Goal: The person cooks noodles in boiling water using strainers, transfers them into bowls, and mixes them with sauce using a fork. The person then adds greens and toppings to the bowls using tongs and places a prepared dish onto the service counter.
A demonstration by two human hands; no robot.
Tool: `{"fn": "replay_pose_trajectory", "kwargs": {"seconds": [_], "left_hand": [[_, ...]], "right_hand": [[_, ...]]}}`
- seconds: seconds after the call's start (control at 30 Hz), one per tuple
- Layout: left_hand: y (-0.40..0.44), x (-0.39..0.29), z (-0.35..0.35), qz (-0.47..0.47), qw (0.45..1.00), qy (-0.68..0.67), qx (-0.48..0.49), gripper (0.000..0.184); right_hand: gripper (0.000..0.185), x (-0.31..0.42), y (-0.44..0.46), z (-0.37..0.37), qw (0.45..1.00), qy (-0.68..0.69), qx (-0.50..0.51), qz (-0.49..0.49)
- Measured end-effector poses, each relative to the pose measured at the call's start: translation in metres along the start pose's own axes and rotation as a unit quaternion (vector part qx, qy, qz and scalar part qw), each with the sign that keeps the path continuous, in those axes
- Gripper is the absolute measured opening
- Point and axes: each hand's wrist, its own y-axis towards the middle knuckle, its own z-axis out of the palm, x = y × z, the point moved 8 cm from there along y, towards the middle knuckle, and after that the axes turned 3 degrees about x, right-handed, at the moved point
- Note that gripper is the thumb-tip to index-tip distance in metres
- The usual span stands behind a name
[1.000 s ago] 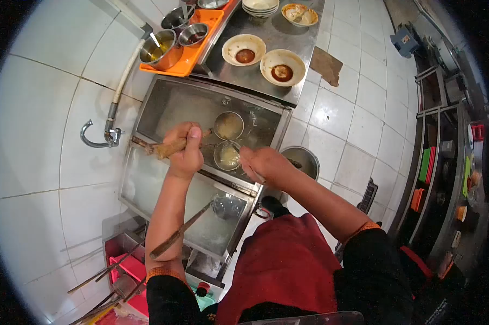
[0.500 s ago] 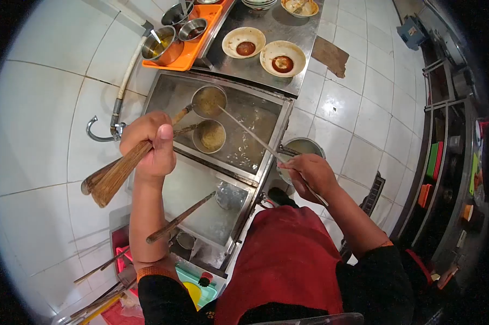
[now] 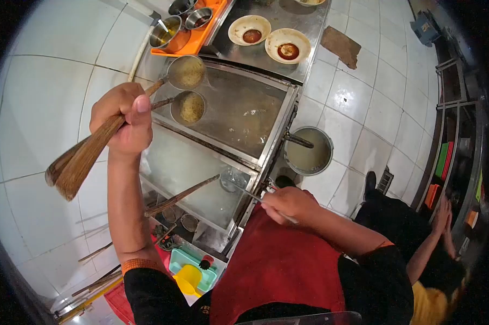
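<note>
My left hand [image 3: 124, 118] is closed round the wooden handles of two noodle strainers, a far one [image 3: 174, 69] and a near one [image 3: 175, 115]. Yellowish noodles [image 3: 192, 108] lie in both baskets, which hang over the left part of the far water vat [image 3: 241, 103]. My right hand [image 3: 292, 205] grips long, thin chopsticks [image 3: 251, 195]; whether one or two sticks, I cannot tell. Their tip points left toward another strainer [image 3: 232, 179] at the right side of the near vat [image 3: 179, 157]. That strainer's wooden handle [image 3: 185, 194] slants down to the left.
Two bowls [image 3: 249, 30] with dark red sauce stand on the steel counter [image 3: 287, 16]. An orange tray [image 3: 198, 39] carries metal pots. A bucket [image 3: 308, 151] of cloudy liquid stands right of the vats. Another person [image 3: 388, 222] is at the right, by the shelves. A yellow jug [image 3: 188, 279] sits lower left.
Both strainers have moved left and up with my left hand. My right hand has drawn the chopsticks back from the far vat toward the near one. Another person has come into view at right.
</note>
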Motion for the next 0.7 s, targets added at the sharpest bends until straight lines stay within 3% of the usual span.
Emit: {"fn": "replay_pose_trajectory", "kwargs": {"seconds": [0.07, 0.17, 0.2, 0.23, 0.3, 0.33, 0.43, 0.47, 0.5, 0.57, 0.63, 0.7], "left_hand": [[0.005, -0.012, -0.003, 0.02, 1.0, 0.012, -0.007, 0.046], [0.007, -0.025, 0.0, 0.022, 0.999, 0.028, 0.021, 0.047], [0.007, -0.031, 0.004, 0.033, 0.998, 0.048, 0.028, 0.048], [0.009, -0.036, 0.009, 0.047, 0.996, 0.07, 0.034, 0.048], [0.006, -0.047, 0.02, 0.065, 0.993, 0.081, 0.058, 0.049], [0.006, -0.053, 0.026, 0.073, 0.99, 0.093, 0.074, 0.049], [0.006, -0.073, 0.041, 0.07, 0.987, 0.108, 0.101, 0.049], [0.007, -0.074, 0.046, 0.048, 0.986, 0.114, 0.113, 0.049], [0.008, -0.076, 0.047, 0.054, 0.986, 0.114, 0.11, 0.049], [0.009, -0.071, 0.045, 0.024, 0.988, 0.12, 0.096, 0.047], [0.002, -0.072, 0.056, 0.042, 0.985, 0.132, 0.103, 0.046], [-0.008, -0.071, 0.075, 0.056, 0.982, 0.101, 0.152, 0.038]], "right_hand": [[0.011, -0.012, 0.005, 0.032, 0.998, -0.005, 0.058, 0.031], [0.02, -0.034, 0.013, 0.072, 0.995, 0.058, 0.061, 0.045], [0.018, -0.036, 0.016, 0.078, 0.98, 0.091, 0.136, 0.109], [0.018, -0.042, 0.014, 0.088, 0.982, 0.085, 0.134, 0.107], [0.039, -0.064, 0.003, 0.132, 0.956, 0.133, 0.222, 0.14], [0.062, -0.052, 0.003, 0.121, 0.936, 0.105, 0.289, 0.17], [0.066, -0.041, -0.006, 0.092, 0.958, 0.048, 0.244, 0.143], [0.064, -0.059, -0.014, 0.098, 0.945, 0.039, 0.252, 0.204], [0.064, -0.067, -0.013, 0.095, 0.946, 0.034, 0.249, 0.204], [0.054, -0.085, 0.0, 0.059, 0.966, -0.021, 0.115, 0.232], [0.041, -0.057, 0.036, -0.019, 0.961, 0.148, -0.065, 0.223], [0.046, -0.055, 0.071, -0.039, 0.855, 0.468, -0.115, 0.192]]}}
